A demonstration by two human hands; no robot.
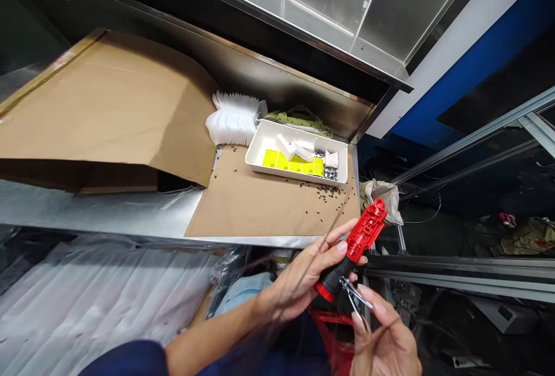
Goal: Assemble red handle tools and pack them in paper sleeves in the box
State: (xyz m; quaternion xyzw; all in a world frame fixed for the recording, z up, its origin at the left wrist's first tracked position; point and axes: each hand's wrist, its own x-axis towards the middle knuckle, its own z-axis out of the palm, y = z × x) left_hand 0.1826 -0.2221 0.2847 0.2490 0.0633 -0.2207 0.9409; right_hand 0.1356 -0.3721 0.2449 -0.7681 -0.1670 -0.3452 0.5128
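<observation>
Right hand [384, 335], lower right of the frame: fingertips pinching a metal tool [358, 294], its tip at the handle's black end; contact unclear. Left hand [312, 269], just left of it: grasping the red-and-black handle [359, 240], tilted toward upper right. Beyond, centre right: cardboard [236, 202] with scattered black bits [329, 194]; white tray [265, 136] on it, containing white blocks [284, 147]. Behind tray: green cloth [299, 118].

Metal bench [130, 208], seen from where I stand. Flat cardboard sheet [247, 202] on top. Taking sheet as clock: big cardboard box [117, 104] at ten, white stack [234, 124] at eleven, white tray [263, 139] at one, green spotted bundle [281, 117] just beyond tray, small black pieces [328, 190] scattered, densest near three.
</observation>
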